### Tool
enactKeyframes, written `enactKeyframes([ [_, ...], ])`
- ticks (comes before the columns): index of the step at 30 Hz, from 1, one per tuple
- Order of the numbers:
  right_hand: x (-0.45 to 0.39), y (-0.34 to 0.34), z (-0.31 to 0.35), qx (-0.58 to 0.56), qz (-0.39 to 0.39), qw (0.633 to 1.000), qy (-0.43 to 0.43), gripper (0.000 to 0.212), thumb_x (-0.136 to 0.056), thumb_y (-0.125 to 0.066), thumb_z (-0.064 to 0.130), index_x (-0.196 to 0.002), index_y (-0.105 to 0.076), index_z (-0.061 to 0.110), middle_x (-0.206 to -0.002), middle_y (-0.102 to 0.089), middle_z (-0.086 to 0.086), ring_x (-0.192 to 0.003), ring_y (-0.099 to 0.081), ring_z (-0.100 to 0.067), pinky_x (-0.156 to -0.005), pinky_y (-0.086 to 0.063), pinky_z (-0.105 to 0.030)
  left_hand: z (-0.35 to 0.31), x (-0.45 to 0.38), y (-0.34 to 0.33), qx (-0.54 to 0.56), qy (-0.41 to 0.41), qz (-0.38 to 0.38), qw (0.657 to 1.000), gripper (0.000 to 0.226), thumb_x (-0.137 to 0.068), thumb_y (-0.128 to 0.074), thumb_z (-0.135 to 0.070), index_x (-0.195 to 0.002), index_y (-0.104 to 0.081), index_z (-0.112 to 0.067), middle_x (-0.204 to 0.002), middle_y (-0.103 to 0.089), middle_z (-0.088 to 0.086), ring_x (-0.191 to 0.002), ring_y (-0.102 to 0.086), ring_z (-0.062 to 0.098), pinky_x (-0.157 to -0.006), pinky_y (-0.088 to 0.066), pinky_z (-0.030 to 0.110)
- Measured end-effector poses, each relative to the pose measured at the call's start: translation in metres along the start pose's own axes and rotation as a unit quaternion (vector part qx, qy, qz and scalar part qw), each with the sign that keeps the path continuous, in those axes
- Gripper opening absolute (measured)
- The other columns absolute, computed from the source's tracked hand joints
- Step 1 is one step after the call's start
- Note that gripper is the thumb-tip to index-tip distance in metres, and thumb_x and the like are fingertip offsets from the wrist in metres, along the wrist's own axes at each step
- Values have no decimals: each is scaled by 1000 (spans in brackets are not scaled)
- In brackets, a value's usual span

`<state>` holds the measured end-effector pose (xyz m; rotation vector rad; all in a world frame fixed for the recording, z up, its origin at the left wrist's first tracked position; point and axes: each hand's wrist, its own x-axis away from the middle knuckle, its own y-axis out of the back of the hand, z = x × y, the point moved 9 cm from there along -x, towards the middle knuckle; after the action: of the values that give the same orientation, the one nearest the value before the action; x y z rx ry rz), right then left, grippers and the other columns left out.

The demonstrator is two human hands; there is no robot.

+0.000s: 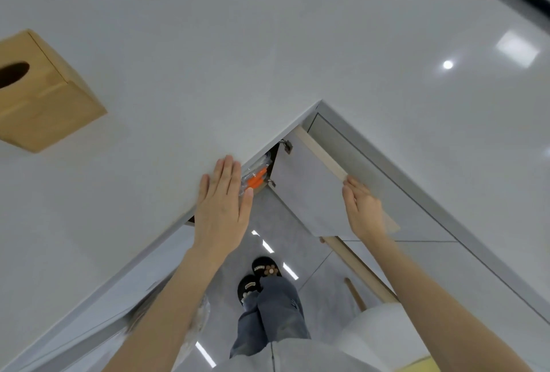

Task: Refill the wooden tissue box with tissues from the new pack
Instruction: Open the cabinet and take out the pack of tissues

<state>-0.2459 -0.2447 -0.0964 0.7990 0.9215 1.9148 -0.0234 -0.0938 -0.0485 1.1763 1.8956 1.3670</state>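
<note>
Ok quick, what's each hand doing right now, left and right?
Left hand: open, fingers straight, resting flat on the countertop edge, holding nothing.
Right hand: on the open cabinet door edge; grip cannot be told.

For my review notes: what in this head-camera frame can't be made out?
- Wooden tissue box: left part cut off by the frame edge; its dark opening hides whether tissues remain.
- Orange-and-clear packaging in the cabinet: mostly hidden by countertop and left hand; contents unclear.
- Right hand fingertips: hidden behind the cabinet door.
</note>
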Motion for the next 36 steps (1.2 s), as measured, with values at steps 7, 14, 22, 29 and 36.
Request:
enactKeyframes([
  [7,2,1,-2,-41,-73,996,-20,30,-96,-43,10,-120,-59,2,-130,-57,-13,-121,-51,-26,-103,-31,-23,-3,-18,1,-11,1,-4,1000,72,-87,2,-50,-145,-14,-9,-156,-12,6,-138,4,7,-115,1,32],
  [14,-23,-85,57,-105,78,989,73,27,-95,-46,12,-118,-60,8,-117,-65,-7,-105,-59,-18,-84,-35,-10,-1,-17,-3,-64,-8,-36,997,71,-94,3,-48,-141,-28,-4,-150,-31,11,-138,-18,17,-113,-9,33],
  [22,-119,-198,45,-121,137,983,22,22,-90,-50,12,-93,-70,5,-97,-71,-19,-83,-64,-28,-79,-52,-36,1,-16,-7,-151,-42,-137,978,60,-97,-19,-44,-139,-34,-4,-146,-36,11,-136,-26,17,-114,-13,29],
  [29,-177,-261,22,-80,82,993,-31,39,-88,-56,31,-119,-54,7,-111,-65,-18,-105,-60,-34,-89,-49,-40,-5,-12,-3,-220,-80,-256,938,54,-97,-33,-42,-134,-43,-4,-138,-47,10,-129,-40,18,-107,-30,31],
  [36,-191,-301,16,-20,80,995,-57,61,-87,-53,45,-131,-41,4,-133,-47,-17,-122,-43,-35,-98,-41,-43,-9,-9,-3,-253,-97,-305,913,53,-94,-38,-43,-128,-50,-4,-132,-54,10,-124,-46,19,-102,-35,31],
])
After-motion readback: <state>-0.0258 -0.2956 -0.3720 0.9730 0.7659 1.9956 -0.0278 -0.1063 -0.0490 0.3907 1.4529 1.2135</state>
